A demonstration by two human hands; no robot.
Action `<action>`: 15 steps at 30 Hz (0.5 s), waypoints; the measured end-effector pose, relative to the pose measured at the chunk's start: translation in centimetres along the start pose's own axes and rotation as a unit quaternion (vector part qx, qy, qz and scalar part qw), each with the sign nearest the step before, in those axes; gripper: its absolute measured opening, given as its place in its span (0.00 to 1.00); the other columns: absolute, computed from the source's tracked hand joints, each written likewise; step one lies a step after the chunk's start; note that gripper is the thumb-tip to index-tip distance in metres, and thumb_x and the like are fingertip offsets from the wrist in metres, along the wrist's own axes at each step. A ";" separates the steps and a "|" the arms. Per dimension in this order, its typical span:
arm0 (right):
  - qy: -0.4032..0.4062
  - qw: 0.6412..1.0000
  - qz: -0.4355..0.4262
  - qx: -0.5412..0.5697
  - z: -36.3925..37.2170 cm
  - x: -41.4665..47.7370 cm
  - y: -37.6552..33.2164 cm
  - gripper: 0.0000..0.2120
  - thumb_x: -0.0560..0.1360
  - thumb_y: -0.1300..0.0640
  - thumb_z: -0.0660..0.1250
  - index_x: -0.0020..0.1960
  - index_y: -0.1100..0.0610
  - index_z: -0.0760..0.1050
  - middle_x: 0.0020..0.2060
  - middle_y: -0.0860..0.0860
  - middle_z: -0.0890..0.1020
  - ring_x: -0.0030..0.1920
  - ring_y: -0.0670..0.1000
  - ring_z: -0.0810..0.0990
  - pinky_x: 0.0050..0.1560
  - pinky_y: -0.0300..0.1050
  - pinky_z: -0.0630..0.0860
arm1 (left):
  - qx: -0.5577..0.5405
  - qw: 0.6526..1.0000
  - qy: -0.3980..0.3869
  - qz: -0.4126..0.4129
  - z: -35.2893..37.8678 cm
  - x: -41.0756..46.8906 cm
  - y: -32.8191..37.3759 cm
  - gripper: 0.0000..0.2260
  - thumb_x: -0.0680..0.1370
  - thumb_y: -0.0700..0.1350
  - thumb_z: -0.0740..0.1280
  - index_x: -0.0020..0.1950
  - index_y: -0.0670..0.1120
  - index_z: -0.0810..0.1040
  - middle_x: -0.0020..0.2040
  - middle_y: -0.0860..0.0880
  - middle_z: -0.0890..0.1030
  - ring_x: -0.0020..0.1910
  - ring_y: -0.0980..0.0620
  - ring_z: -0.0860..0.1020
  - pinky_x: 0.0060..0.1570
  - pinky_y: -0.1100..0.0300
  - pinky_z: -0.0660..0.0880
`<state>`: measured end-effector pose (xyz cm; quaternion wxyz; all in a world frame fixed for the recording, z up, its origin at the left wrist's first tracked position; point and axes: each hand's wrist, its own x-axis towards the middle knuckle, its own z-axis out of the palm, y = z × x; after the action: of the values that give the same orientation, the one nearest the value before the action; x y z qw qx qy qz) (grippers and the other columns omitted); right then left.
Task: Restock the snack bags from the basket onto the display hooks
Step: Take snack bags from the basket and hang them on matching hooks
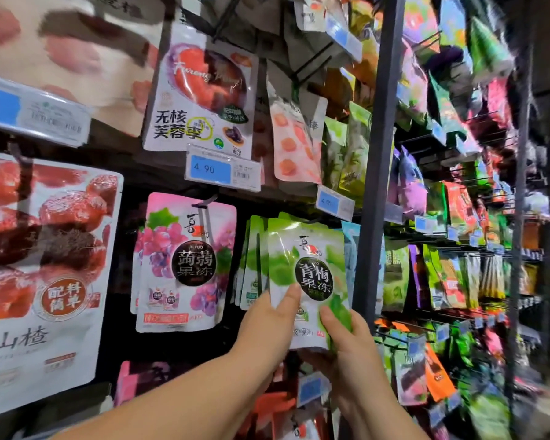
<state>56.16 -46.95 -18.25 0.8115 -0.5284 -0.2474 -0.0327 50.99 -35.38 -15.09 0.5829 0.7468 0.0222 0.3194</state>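
Hands are working close together at the lower end of a green plum jelly bag [308, 268]. The left hand [267, 315] is pinching the bag's lower left edge with its thumb lying on the front. The right hand [350, 344] is gripping the bottom right corner, thumb on the front and fingers curling behind, so both hands are clamped on the same bag.

The bag is standing upright against the display, its long axis running up and away from the hands. Its top edge is sitting well above both hands, level with the tops of the matching green bags [251, 258] hanging in a row just behind it and to its left. The left thumb is reaching slightly higher up the bag than the right.

The coming move is probably turning on that top edge meeting the hook — but the hook's tip is hiding behind the bag, so it is not possible to tell whether the hang hole is already threaded.

Further left, across a dark gap, pink konjac jelly bags [185, 262] are hanging from their own hook [204, 206]. Above them a blue price tag [223, 169] is showing 4.90. A dark upright post [372, 185] is rising just right of the green bag. No basket is showing in view.
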 end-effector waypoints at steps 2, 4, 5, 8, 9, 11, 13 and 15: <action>0.005 1.000 -0.002 0.004 -0.4 0.9 -0.1 0.17 0.73 0.51 0.72 0.59 0.55 0.78 0.51 0.57 0.85 0.51 0.59 0.85 0.50 0.59 0.82 | 0.000 1.000 -0.002 -0.002 0.7 0.7 0.5 0.10 0.82 0.58 0.59 0.56 0.55 0.75 0.50 0.57 0.77 0.52 0.55 0.76 0.40 0.72 0.67; 0.002 1.000 -0.003 0.015 -0.8 1.6 -0.3 0.12 0.77 0.55 0.69 0.59 0.57 0.77 0.50 0.58 0.85 0.49 0.59 0.86 0.43 0.54 0.82 | -0.004 1.000 -0.005 -0.008 1.5 1.6 0.6 0.15 0.81 0.60 0.59 0.59 0.53 0.76 0.54 0.55 0.79 0.55 0.53 0.77 0.49 0.64 0.72; 0.004 1.000 -0.003 0.018 -0.9 1.9 -0.4 0.11 0.78 0.56 0.68 0.59 0.57 0.77 0.50 0.58 0.85 0.48 0.59 0.86 0.41 0.52 0.81 | -0.012 1.000 -0.010 -0.016 1.8 1.9 0.8 0.20 0.79 0.63 0.60 0.62 0.52 0.76 0.57 0.53 0.80 0.58 0.51 0.77 0.57 0.59 0.73; 0.010 1.000 -0.010 0.026 -1.3 2.8 -0.7 0.10 0.78 0.56 0.68 0.57 0.58 0.78 0.49 0.59 0.85 0.46 0.59 0.85 0.42 0.54 0.82 | -0.031 0.999 -0.019 -0.016 2.9 3.3 0.4 0.36 0.67 0.74 0.59 0.67 0.54 0.75 0.64 0.52 0.79 0.64 0.47 0.76 0.67 0.47 0.71; 0.013 0.999 -0.009 0.029 -1.3 3.0 -0.8 0.10 0.77 0.56 0.68 0.58 0.58 0.78 0.49 0.59 0.85 0.46 0.60 0.85 0.43 0.55 0.82 | -0.038 0.999 -0.022 -0.017 3.1 3.6 0.3 0.35 0.66 0.73 0.59 0.66 0.55 0.75 0.62 0.52 0.79 0.63 0.47 0.77 0.66 0.46 0.72; 0.012 0.999 -0.010 0.032 -1.5 3.5 -0.9 0.11 0.78 0.56 0.68 0.58 0.59 0.77 0.49 0.60 0.85 0.44 0.59 0.85 0.39 0.53 0.81 | -0.043 0.999 -0.026 -0.021 3.6 4.4 0.1 0.35 0.63 0.74 0.59 0.63 0.56 0.76 0.60 0.53 0.81 0.60 0.47 0.79 0.64 0.46 0.73; 0.009 1.000 -0.012 0.023 -1.7 3.9 -0.9 0.10 0.78 0.55 0.69 0.57 0.58 0.77 0.48 0.59 0.85 0.42 0.57 0.84 0.37 0.50 0.79 | -0.043 0.998 -0.027 -0.023 3.7 4.4 0.5 0.37 0.62 0.75 0.58 0.64 0.56 0.76 0.60 0.53 0.81 0.60 0.47 0.79 0.64 0.45 0.74; 0.007 1.000 -0.013 0.016 -2.0 4.2 -0.8 0.10 0.77 0.54 0.69 0.56 0.57 0.78 0.47 0.59 0.85 0.41 0.56 0.84 0.38 0.50 0.78 | -0.046 0.998 -0.025 -0.029 3.8 4.1 0.9 0.30 0.69 0.72 0.60 0.63 0.55 0.76 0.58 0.53 0.81 0.59 0.48 0.79 0.63 0.47 0.74</action>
<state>60.33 -48.16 -16.33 0.8210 -0.5118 -0.2493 -0.0425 55.82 -37.23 -12.84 0.6258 0.7261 0.0146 0.2845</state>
